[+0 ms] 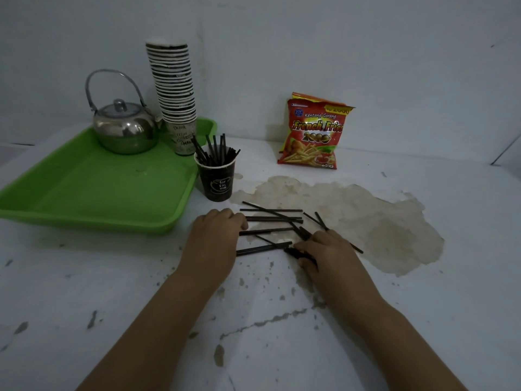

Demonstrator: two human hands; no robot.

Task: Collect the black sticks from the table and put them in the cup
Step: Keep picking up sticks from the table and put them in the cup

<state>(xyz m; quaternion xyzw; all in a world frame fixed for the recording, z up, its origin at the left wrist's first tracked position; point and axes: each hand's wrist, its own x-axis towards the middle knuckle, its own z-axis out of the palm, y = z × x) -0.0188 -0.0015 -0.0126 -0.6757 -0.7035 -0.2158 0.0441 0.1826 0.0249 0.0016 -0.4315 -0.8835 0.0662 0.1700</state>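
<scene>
Several black sticks (272, 218) lie scattered on the white table, just in front of a black paper cup (217, 180). The cup stands upright and holds several more sticks that poke out of its top. My left hand (214, 235) rests palm down at the left ends of the loose sticks, fingers curled over them. My right hand (327, 253) lies at the pile's right side, with its fingers closed around a few black sticks (294, 252) near the table surface.
A green tray (84, 193) at the left carries a metal kettle (124, 128) and a tall stack of paper cups (174, 88). A red snack bag (313, 134) leans on the wall behind. A brown stained patch (366, 221) marks the table at the right.
</scene>
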